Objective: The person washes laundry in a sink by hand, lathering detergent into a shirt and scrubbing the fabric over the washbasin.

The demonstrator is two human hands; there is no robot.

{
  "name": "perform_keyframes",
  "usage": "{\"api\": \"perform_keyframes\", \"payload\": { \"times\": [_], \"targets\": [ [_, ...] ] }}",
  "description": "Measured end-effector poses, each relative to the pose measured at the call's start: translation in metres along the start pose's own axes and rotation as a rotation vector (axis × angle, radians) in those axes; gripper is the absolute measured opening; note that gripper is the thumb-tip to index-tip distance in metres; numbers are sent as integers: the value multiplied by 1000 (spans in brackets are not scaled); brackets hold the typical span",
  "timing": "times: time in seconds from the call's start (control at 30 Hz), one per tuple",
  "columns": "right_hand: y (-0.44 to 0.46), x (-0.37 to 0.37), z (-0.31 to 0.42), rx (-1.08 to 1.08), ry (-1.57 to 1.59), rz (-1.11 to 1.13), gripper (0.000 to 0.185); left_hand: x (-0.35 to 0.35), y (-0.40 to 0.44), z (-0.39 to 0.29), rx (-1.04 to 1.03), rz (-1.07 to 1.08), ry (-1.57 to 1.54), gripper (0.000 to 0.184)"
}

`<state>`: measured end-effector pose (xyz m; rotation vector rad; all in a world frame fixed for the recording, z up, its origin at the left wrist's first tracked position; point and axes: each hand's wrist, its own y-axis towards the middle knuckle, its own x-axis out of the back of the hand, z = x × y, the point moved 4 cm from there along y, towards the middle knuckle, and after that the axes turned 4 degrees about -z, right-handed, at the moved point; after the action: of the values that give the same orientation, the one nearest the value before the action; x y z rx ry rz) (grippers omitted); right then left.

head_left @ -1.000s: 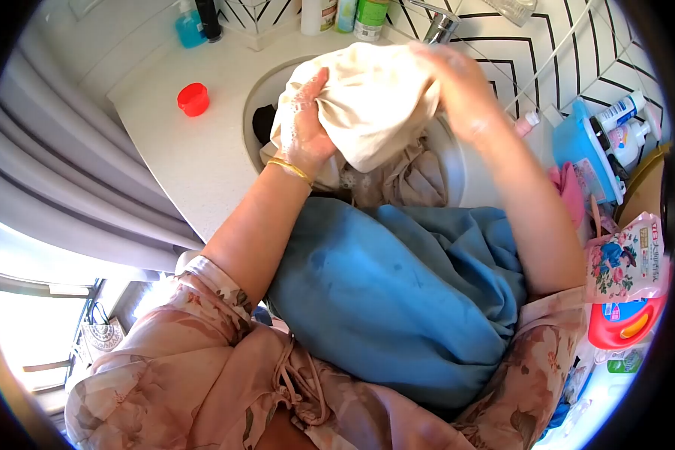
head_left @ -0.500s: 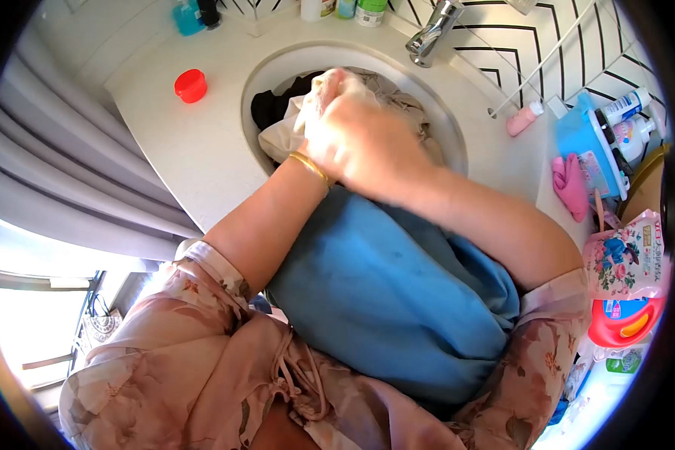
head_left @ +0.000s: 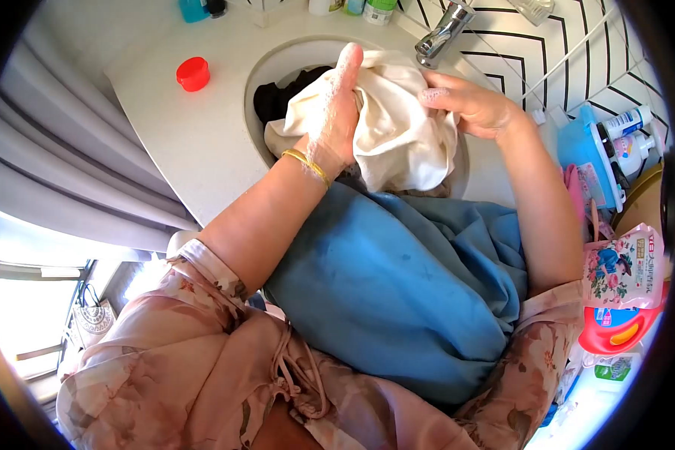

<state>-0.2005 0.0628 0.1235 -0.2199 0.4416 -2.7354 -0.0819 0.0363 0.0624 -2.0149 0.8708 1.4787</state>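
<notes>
A cream-coloured cloth point(head_left: 401, 124) is bunched and spread between my hands over the oval sink point(head_left: 461, 161). My left hand point(head_left: 339, 112), wet with suds, grips its left side with the thumb pointing up; the other fingers are mostly hidden by the cloth. On the right side, my right hand point(head_left: 476, 105) has its thumb in front and fingers at the upper edge, holding the fabric. Underneath lie more laundry and a black garment point(head_left: 281, 97) in the basin. Blue fabric point(head_left: 397, 285) bulges between my forearms.
A red cap point(head_left: 193, 73) stands on the white counter point(head_left: 165, 120) at left. The chrome faucet point(head_left: 444, 34) reaches over the back rim. At right are a blue basket point(head_left: 589, 150) with bottles, a pink refill pouch point(head_left: 622, 266) and a red bottle point(head_left: 615, 330).
My hands were together, blurred, over a bunched cloth. Now they are apart, my right hand having moved right, and the cream cloth is opened out between them.
</notes>
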Motion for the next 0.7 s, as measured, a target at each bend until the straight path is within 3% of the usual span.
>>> {"api": "perform_keyframes", "payload": {
  "times": [0.1,0.13,0.23,0.27,0.37,0.5,0.63,0.7],
  "targets": [
    [20,-6,-16,45,-192,-70,58,-4,-4,-4,-98,-104,68,61],
    [26,2,-21,51,-247,-207,50,3,2,-7,-52,-61,9,63],
    [28,29,-13,25,-236,-341,42,4,9,-15,-90,35,-10,64],
    [22,37,-7,34,-146,-367,31,9,11,-18,-75,28,-18,65],
    [11,64,5,157,79,-351,26,6,4,-20,-47,-39,-103,64],
    [8,81,-4,215,397,-400,29,14,9,-21,-38,-24,-135,63],
    [10,85,-3,249,477,-450,31,20,11,-24,-60,-45,-172,62],
    [7,86,3,223,477,-681,32,24,13,-27,-61,-46,-202,61]
  ]
}}
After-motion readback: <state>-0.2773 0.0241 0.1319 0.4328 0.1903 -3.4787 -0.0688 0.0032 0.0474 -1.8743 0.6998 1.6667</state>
